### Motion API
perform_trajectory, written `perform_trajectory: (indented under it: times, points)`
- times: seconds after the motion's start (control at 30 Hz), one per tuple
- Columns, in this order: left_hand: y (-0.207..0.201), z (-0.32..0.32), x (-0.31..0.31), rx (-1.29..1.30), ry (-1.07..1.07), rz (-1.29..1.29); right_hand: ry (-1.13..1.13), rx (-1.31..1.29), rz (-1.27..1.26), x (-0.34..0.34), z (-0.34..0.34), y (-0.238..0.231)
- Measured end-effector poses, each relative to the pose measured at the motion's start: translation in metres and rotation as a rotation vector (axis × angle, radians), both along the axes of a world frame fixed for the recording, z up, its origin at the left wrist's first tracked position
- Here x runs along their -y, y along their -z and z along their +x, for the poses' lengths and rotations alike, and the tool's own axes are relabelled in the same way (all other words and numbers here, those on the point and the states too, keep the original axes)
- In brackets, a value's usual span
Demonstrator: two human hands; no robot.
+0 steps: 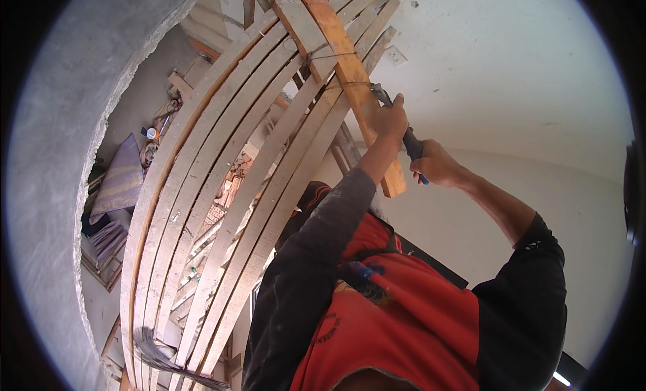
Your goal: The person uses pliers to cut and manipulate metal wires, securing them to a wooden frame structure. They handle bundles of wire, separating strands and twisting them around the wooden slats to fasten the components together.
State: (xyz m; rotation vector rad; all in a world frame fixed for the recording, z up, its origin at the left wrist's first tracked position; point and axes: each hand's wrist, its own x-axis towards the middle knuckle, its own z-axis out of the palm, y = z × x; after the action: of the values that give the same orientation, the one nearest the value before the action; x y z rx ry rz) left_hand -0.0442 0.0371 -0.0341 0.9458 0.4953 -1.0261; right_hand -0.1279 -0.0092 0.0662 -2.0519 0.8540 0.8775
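My left hand point(390, 120) is closed around the upper part of a dark pliers-like tool point(412, 146), just below its head. Lower down, my right hand point(437, 165) wraps around the handle, which has some blue at its end. The tool's head touches or nearly touches an orange-brown wooden beam point(350, 68), close to a thin tie wire point(348, 84). That wire passes across the beam, and another wire point(331, 55) binds it to a greyer board point(296, 24) alongside. What the jaws grip, if anything, is too small to make out.
Several long grey planks point(192, 182) run beneath the beam, with gaps between them. A bundle of dark wire point(158, 354) hangs over their near end. Beyond a rough concrete edge point(101, 138), a lower floor holds purple sheets point(122, 179) and clutter. A pale wall point(511, 75) stands at right.
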Motion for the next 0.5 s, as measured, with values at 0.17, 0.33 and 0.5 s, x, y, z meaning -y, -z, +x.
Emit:
perform_trajectory:
  times: [0.17,0.33,0.5]
  points:
    - [-0.001,-0.004,0.000,-0.041,-0.046,-0.038,-0.016,0.024,-0.010,0.006,-0.004,0.006]
    - [-0.004,0.000,0.006,-0.174,-0.246,-0.299,0.025,-0.102,0.183,0.040,0.036,-0.041]
    - [-0.045,0.000,0.030,-0.581,-0.618,-0.674,0.039,-0.241,0.481,0.089,0.063,-0.052]
